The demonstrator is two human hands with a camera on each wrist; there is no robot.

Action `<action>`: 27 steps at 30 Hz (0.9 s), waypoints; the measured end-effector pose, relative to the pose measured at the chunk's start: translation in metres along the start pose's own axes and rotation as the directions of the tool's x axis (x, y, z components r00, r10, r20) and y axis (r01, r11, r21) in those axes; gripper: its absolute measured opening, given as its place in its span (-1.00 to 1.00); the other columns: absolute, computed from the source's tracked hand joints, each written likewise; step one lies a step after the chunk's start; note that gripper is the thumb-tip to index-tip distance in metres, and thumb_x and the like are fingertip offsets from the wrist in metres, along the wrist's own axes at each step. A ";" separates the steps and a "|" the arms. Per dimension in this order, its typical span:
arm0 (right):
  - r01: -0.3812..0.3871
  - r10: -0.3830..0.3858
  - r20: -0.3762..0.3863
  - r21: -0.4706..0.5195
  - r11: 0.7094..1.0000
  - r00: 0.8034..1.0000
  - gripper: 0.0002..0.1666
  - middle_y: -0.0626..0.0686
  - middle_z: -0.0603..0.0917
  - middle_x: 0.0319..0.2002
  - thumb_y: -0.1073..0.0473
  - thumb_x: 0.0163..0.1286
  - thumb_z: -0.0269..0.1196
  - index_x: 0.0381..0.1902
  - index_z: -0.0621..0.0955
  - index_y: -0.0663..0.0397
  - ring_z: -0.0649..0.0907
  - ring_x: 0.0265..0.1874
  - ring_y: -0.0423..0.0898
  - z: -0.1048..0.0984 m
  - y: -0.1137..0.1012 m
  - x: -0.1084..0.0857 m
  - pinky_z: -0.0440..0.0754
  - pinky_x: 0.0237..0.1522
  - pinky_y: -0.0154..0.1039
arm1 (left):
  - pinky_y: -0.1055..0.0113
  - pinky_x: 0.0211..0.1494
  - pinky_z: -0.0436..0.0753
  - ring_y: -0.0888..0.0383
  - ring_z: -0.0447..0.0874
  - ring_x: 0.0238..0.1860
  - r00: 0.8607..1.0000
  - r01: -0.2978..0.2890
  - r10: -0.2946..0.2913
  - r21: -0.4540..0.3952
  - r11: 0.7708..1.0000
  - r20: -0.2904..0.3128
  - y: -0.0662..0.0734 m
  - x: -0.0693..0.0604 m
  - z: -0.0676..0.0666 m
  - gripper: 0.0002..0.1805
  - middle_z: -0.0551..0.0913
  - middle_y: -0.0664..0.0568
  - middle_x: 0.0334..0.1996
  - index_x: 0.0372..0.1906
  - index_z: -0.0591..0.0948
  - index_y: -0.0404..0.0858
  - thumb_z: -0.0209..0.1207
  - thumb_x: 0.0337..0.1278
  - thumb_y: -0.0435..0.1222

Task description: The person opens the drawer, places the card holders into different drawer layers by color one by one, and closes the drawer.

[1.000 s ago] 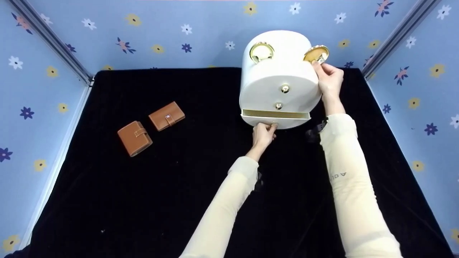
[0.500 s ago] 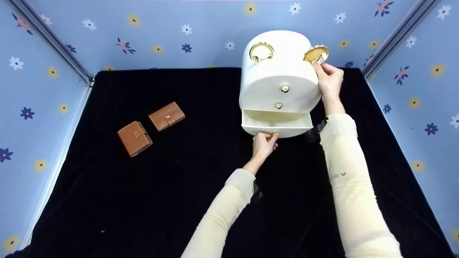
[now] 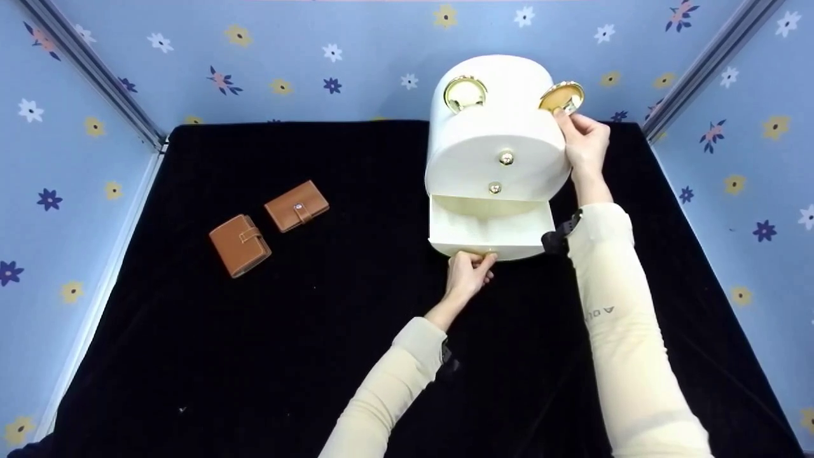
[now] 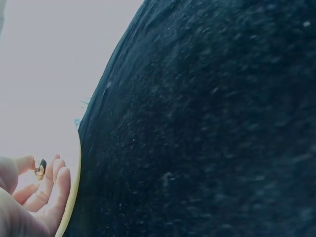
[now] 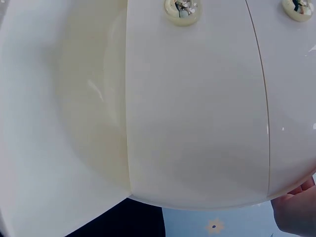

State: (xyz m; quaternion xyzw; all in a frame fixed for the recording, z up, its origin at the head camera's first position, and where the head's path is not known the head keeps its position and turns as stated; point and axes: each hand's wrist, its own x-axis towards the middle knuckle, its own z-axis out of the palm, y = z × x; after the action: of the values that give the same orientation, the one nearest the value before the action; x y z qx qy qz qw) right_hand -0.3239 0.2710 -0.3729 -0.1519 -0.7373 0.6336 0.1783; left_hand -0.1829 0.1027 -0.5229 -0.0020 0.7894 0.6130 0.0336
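Black table [image 3: 254, 356], flowered walls [image 3: 375, 63], two wallets [image 3: 297, 207] [image 3: 238, 247], one cabinet [image 3: 502, 121]; left hand [image 3: 467, 277] pinches a knob [image 4: 40, 170], right hand [image 3: 586, 143] one of two discs [image 3: 559, 97].

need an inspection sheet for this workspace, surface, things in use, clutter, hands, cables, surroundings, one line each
Surface: black cloth, a small pale speck towards the lower left.
Things in use: white cabinet; bottom drawer pulled out, middle drawer and top drawer shut.
Clutter: closed brown wallet with round snap and thicker brown wallet, left of the cabinet.
Left hand: pinches the bottom drawer's knob.
Right hand: fingertips at the right gold-rimmed disc by the cabinet; whether it grips is unclear.
Cables: nothing seen.
Surroundings: blue flowered walls, grey corner posts.
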 end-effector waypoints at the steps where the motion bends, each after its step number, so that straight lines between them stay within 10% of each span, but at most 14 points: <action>1: -0.002 0.002 -0.001 -0.001 1.000 1.000 -0.70 -0.10 0.63 -0.51 0.03 0.02 0.35 -0.32 0.70 0.09 0.55 -0.57 -0.23 0.000 0.000 0.000 0.47 -0.45 -0.42 | 0.50 -0.71 0.48 0.14 0.56 -0.76 1.000 0.002 -0.002 -0.007 1.000 0.005 -0.001 -0.002 0.000 -0.69 0.58 -0.04 -0.79 -0.57 0.68 -0.41 0.20 0.01 -0.21; 27: -0.002 0.002 -0.004 -0.006 1.000 1.000 -0.75 -0.09 0.63 -0.50 0.03 0.02 0.35 -0.38 0.71 0.05 0.54 -0.59 -0.24 -0.001 -0.001 -0.003 0.47 -0.48 -0.43 | 0.52 -0.70 0.46 0.29 0.48 -0.81 0.997 -0.061 0.060 0.033 0.998 0.045 -0.007 -0.032 -0.003 -0.66 0.56 0.05 -0.82 -0.65 0.66 -0.38 0.19 0.03 -0.20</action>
State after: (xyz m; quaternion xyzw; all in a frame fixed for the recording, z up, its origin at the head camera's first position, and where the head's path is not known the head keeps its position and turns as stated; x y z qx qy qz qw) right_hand -0.3210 0.2704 -0.3723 -0.1545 -0.7386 0.6315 0.1785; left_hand -0.1507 0.0967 -0.5273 0.0359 0.7985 0.6000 0.0324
